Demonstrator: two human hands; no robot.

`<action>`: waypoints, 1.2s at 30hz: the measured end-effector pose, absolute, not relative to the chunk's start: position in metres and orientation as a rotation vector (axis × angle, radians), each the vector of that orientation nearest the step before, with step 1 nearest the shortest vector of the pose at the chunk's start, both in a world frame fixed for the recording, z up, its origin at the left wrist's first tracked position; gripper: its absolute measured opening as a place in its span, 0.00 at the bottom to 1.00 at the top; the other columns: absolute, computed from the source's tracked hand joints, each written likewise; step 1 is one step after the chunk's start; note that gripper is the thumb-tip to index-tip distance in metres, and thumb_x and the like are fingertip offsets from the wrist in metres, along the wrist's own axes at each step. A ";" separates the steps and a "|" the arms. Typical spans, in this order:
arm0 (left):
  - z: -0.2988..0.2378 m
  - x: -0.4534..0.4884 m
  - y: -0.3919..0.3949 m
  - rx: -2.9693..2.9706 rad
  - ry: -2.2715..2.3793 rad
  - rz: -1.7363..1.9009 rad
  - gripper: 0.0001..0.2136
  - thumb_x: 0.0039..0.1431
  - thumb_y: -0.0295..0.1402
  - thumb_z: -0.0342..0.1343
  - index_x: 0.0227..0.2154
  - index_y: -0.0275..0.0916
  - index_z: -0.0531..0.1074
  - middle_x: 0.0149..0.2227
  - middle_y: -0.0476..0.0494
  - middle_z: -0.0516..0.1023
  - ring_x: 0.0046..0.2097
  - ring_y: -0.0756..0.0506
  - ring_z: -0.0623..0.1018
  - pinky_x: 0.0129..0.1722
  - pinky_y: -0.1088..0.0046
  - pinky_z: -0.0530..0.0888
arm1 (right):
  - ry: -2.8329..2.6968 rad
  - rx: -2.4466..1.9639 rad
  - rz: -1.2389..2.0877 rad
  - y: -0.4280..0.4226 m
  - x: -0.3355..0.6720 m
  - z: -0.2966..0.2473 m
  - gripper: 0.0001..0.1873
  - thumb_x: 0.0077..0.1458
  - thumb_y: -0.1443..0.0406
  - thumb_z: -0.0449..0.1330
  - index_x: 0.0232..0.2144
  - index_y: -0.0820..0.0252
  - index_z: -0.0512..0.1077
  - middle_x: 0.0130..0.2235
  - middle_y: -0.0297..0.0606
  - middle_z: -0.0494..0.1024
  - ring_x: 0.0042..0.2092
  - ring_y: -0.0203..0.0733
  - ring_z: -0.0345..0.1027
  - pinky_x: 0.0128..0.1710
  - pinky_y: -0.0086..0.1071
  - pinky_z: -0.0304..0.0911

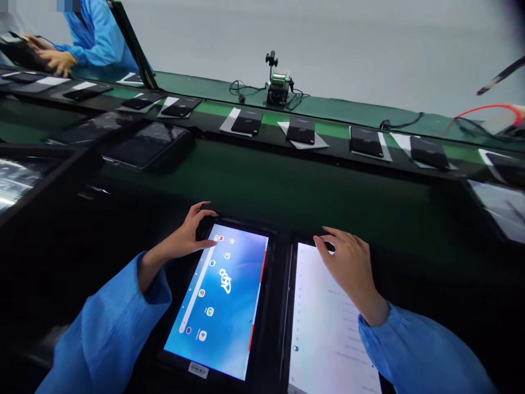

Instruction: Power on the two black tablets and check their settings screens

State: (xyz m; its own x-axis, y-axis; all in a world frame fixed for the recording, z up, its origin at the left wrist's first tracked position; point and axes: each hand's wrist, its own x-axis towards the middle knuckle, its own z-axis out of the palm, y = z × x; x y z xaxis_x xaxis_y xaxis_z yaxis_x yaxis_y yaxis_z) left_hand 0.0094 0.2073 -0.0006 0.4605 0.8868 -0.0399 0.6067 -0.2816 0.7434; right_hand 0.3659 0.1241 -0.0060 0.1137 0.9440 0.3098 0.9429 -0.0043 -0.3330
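Two lit tablets lie side by side in front of me on the dark green bench. The left tablet [238, 306] shows a blue home screen with app icons, and a barcode label sits at its near edge. My left hand [192, 232] rests at its upper left corner, thumb over the screen and fingers apart along the far edge. On the right tablet [324, 323] a white, list-like page is lit. My right hand [348, 262] is at its far edge, fingers bent and thumb apart from them. Neither hand is lifting anything.
Beyond the bench runs a dark conveyor strip with several black tablets [301, 131] on white sheets. Dark-screened tablets [147, 143] lie at the left. A solder-wire spool holder [279, 82] stands on the far ledge. At top left, a blue-sleeved co-worker [100, 38] handles something dark.
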 end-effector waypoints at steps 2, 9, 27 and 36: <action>-0.005 0.009 0.208 2.018 1.249 0.512 0.30 0.46 0.51 0.60 0.50 0.46 0.60 0.60 0.42 0.47 0.62 0.38 0.54 0.61 0.52 0.55 | -1.829 -1.946 0.036 0.125 0.369 -0.007 0.22 0.58 0.53 0.45 0.28 0.58 0.73 0.45 0.41 0.75 0.48 0.50 0.66 0.51 0.52 0.50; -0.012 0.007 0.212 2.015 1.334 0.518 0.30 0.44 0.55 0.59 0.49 0.49 0.61 0.60 0.47 0.49 0.60 0.36 0.56 0.60 0.48 0.56 | -1.843 -1.941 0.232 0.130 0.365 -0.005 0.14 0.58 0.59 0.49 0.31 0.49 0.74 0.48 0.31 0.73 0.51 0.45 0.63 0.55 0.53 0.42; -0.016 0.025 0.210 2.219 1.517 0.703 0.12 0.60 0.42 0.41 0.37 0.40 0.64 0.49 0.39 0.60 0.56 0.42 0.63 0.57 0.60 0.62 | -1.597 -1.914 0.472 0.141 0.348 -0.003 0.01 0.45 0.62 0.64 0.25 0.46 0.75 0.47 0.29 0.74 0.52 0.46 0.62 0.57 0.54 0.33; -0.016 0.023 0.217 2.358 1.473 0.775 0.11 0.61 0.41 0.43 0.34 0.39 0.65 0.47 0.40 0.61 0.52 0.42 0.67 0.55 0.60 0.65 | -1.673 -1.793 0.508 0.129 0.359 0.023 0.05 0.44 0.61 0.64 0.20 0.50 0.72 0.47 0.29 0.73 0.53 0.49 0.61 0.56 0.56 0.36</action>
State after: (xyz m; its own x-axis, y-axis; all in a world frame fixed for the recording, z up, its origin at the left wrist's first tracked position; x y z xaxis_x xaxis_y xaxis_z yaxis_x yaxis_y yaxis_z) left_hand 0.0231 0.2166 -0.0162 0.3455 0.8882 0.3029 0.7525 -0.4551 0.4761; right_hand 0.3588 0.1292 0.0234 0.1209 0.9834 0.1352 0.7421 0.0010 -0.6703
